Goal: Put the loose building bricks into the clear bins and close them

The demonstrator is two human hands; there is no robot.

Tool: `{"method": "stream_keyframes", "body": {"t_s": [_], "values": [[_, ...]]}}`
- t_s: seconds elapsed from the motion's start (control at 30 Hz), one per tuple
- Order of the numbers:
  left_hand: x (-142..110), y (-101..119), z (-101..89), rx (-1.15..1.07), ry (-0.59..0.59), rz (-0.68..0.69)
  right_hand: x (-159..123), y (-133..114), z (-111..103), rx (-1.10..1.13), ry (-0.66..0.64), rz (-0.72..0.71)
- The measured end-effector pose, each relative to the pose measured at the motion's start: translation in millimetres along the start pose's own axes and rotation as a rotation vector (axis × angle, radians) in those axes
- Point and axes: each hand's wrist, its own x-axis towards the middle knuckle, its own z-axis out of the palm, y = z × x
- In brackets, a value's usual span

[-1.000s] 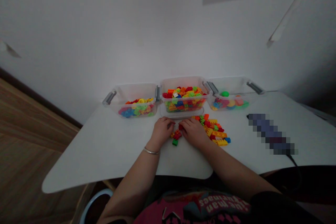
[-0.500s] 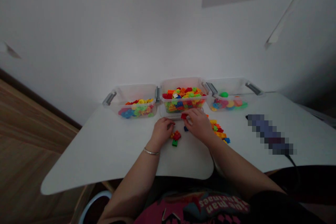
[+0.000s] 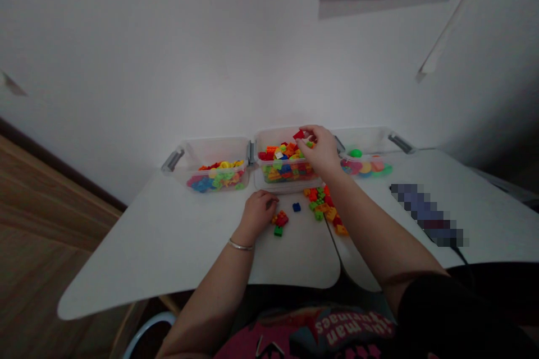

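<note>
The right hand pinches a red block over the middle bin — its long axis seems to run sideways, though it is small and dim. The left hand rests curled by the red-orange cluster; whether it grips anything, I cannot tell. A blue block lies between cluster and pile.

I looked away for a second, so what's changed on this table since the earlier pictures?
The right hand moved forward, away from the left hand, carrying a red block to the middle bin. A blue block, hidden at first, now shows on the table. The left hand and the green block stayed about where they were.
</note>
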Motion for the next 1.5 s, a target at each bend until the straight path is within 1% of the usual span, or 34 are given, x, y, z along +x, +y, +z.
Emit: {"method": "stream_keyframes", "body": {"t_s": [0.1,0.2,0.33,0.43,0.53,0.63,0.7,0.83,0.87,0.9,0.97,1.07,1.13,1.2,1.27,1.37,1.43,1.5], "values": [[0,-1,0.8,0.0,-0.003,-0.002,6,4,11,-0.083,-0.131,0.106],[1,-1,1.3,0.004,-0.005,-0.001,8,4,17,-0.191,-0.252,0.17],[0,-1,1.3,-0.004,0.001,0.002,10,0,18,-0.316,-0.354,0.237],[0,-1,1.2,-0.006,0.005,-0.001,9,-2,19,-0.351,-0.392,0.267],[0,-1,1.3,-0.008,0.007,0.003,9,0,20,-0.342,-0.382,0.252],[0,-1,1.2,-0.013,0.007,-0.001,7,3,20,-0.287,-0.337,0.192],[0,0,1.0,-0.013,0.008,-0.009,5,4,19,-0.222,-0.268,0.12],[0,0,0.5,-0.026,0.017,-0.021,-9,-1,9,-0.055,-0.06,-0.061],[0,0,0.4,-0.03,0.02,-0.023,-16,-3,6,-0.018,-0.04,-0.106],[0,0,0.3,-0.033,0.023,-0.024,-24,-5,3,0.018,-0.051,-0.147],[0,0,0.0,-0.028,0.028,-0.033,-44,-8,-2,0.094,-0.16,-0.213],[0,0,-0.4,0.019,0.04,-0.08,-75,-8,-4,0.175,-0.42,-0.26],[0,0,-0.5,0.045,0.046,-0.105,-93,-6,-4,0.184,-0.597,-0.286],[0,-1,-0.3,0.051,0.046,-0.11,-108,-4,-3,0.163,-0.736,-0.306],[1,-1,-0.1,0.053,0.041,-0.112,-118,-3,-4,0.125,-0.809,-0.308],[0,0,0.0,0.057,0.042,-0.116,-127,-3,-4,0.085,-0.864,-0.32],[0,0,-0.3,0.059,0.046,-0.115,-131,-2,-3,0.067,-0.886,-0.34],[-1,1,-0.6,0.063,0.048,-0.116,-135,0,-1,0.044,-0.877,-0.35]]}}
